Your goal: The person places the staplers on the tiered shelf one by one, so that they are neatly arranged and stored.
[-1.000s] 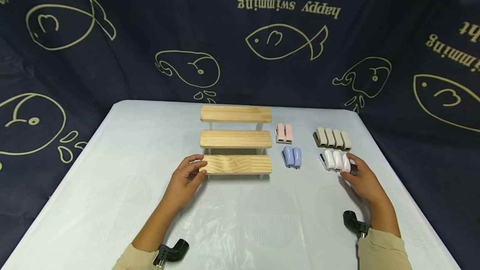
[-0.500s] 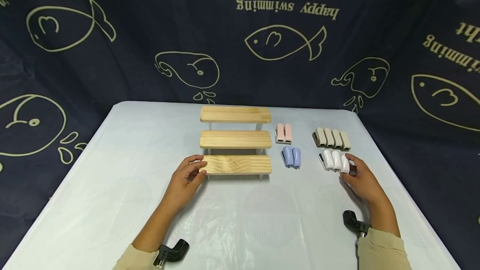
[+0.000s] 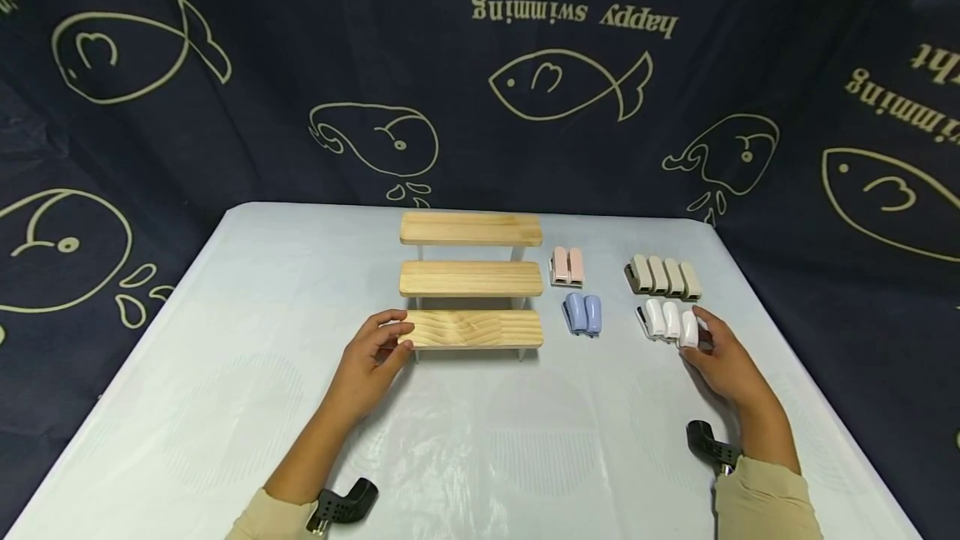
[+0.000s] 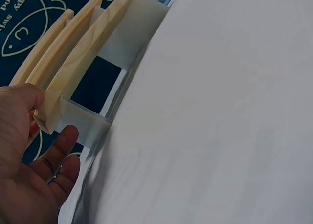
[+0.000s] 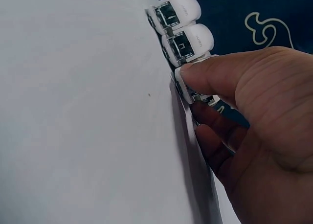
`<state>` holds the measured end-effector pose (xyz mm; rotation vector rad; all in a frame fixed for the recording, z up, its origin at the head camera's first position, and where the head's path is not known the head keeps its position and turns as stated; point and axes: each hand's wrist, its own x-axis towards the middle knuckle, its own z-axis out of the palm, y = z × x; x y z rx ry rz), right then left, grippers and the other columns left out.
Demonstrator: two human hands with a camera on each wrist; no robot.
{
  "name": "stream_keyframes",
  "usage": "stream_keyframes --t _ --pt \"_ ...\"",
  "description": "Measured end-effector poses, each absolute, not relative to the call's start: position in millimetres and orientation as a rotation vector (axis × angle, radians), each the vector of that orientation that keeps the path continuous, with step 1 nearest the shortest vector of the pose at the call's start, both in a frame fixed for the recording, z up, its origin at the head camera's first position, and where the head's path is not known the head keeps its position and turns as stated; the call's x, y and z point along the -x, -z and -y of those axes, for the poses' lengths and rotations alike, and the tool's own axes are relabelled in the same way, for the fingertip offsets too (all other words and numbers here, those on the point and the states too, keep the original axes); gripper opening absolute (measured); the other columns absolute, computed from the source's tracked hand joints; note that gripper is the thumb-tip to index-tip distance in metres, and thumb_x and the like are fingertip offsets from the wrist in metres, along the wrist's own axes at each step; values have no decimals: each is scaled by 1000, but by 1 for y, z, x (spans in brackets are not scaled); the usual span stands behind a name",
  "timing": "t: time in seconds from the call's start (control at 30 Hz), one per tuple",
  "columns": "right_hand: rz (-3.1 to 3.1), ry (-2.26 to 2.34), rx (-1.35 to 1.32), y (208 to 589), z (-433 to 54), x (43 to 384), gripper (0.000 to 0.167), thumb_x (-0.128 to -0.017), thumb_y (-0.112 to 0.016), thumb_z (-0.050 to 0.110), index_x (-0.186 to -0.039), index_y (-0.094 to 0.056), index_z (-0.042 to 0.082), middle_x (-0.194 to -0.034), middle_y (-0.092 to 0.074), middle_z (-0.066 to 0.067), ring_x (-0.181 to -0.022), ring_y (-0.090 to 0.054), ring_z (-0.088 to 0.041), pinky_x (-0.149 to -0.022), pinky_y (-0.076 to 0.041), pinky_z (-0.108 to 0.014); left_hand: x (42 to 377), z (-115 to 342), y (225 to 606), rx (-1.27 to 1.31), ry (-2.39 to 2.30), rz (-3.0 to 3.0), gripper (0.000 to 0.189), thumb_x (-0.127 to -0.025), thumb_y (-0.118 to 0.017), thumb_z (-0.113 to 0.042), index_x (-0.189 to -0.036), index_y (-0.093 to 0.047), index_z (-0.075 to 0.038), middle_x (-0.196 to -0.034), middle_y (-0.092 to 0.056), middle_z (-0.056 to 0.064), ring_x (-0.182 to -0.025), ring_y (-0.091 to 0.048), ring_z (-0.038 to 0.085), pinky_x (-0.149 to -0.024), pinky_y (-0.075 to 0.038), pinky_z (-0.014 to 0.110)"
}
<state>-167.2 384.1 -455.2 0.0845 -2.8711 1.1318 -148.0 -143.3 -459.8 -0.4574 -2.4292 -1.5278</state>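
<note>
My right hand (image 3: 726,358) pinches the rightmost white mini stapler (image 3: 688,329) between thumb and fingers; in the right wrist view this stapler (image 5: 183,84) is partly covered by the thumb. Two more white mini staplers (image 3: 663,319) stand right beside it on its left. On the other side, my left hand (image 3: 371,358) holds the left end of the lowest step of a three-tier wooden display stand (image 3: 472,329). Seen from the left wrist, the thumb lies on the board's edge (image 4: 83,62), a finger goes behind it, and the other fingers are loosely bent near the clear leg (image 4: 85,119).
Behind the white ones stands a row of several beige mini staplers (image 3: 666,277). Two pink staplers (image 3: 567,266) and two blue staplers (image 3: 582,313) sit just right of the stand. A dark printed cloth (image 3: 262,148) hangs behind the white-covered table (image 3: 450,448).
The rightmost white stapler has shifted slightly, with a small gap opening between it and its neighbour; the right hand's fingers stay at it. The left hand has kept its place on the stand.
</note>
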Motion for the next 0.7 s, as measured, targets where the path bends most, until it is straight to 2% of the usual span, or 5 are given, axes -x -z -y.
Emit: stream_keyframes --t 0.03,0.1,0.2,0.27,0.7 --pt "2868 -1131 -94 456 -384 168 72 -89 -60 -11 -150 -20 -12 -138 -34 -43 -117 -48 -55 -80 -43 -14 148 143 460 458 1528 2429 24 -96 -67 -10 -120 -68 -2 -137 -53 6 -96 -64 18 -78 -55 27" --pt "2877 -1129 -89 456 -384 168 72 -90 -60 -10 -151 -21 -12 -136 -38 -44 -117 -49 -54 -81 -45 -17 148 143 459 459 1530 2430 25 -97 -67 -10 -120 -68 -2 -138 -53 6 -96 -64 18 -78 -55 27" --pt "2899 -1126 -55 455 -384 168 72 -92 -60 -7 -151 -20 -11 -134 -41 -44 -117 -49 -54 -90 -49 -41 148 144 459 459 1529 2434 25 -97 -66 -10 -120 -68 -2 -138 -53 6 -96 -64 18 -78 -55 27" --pt "2913 -1125 -32 455 -384 167 72 -93 -60 -5 -151 -19 -11 -135 -40 -44 -118 -48 -55 -92 -44 -59 148 143 459 459 1525 2437 25 -97 -67 -11 -120 -68 -2 -138 -53 6 -96 -64 18 -78 -55 27" --pt "2887 -1161 17 456 -384 168 70 -92 -62 -2 -150 -23 -9 -134 -43 -41 -119 -47 -53 -92 -43 -57 148 143 460 463 1502 2442 25 -97 -67 -10 -121 -68 -3 -138 -53 5 -96 -64 18 -78 -55 28"
